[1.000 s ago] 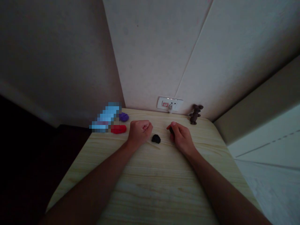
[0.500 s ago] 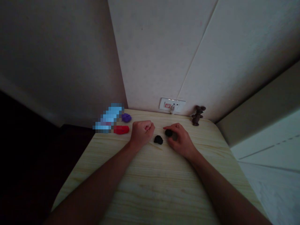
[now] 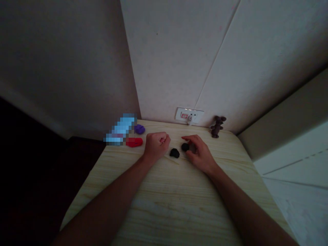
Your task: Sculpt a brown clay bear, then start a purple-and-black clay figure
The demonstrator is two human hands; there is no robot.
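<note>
My left hand (image 3: 156, 146) is closed in a fist on the light wooden table; whatever it may hold is hidden inside the curled fingers. Just right of it lies an irregular lump of black clay (image 3: 174, 153). A rounder black clay ball (image 3: 185, 147) rests beside that lump, between the thumb and forefinger of my right hand (image 3: 198, 152). Those fingers are curved but apart, the thumb close against the ball and the forefinger clear of it. A thin pale sliver (image 3: 174, 161), perhaps a stick or wood grain, shows below the lump.
Left of my fist are a red clay piece (image 3: 135, 142), a purple clay lump (image 3: 139, 129) and a pixelated blue object (image 3: 120, 130). A brown clay animal figure (image 3: 217, 127) stands at the back right. A wall socket (image 3: 189, 115) holds a plug behind the table (image 3: 164, 198).
The right forefinger has lifted slightly away from the black ball, widening the gap. My left fist stays in place. The whole view has shifted a little.
</note>
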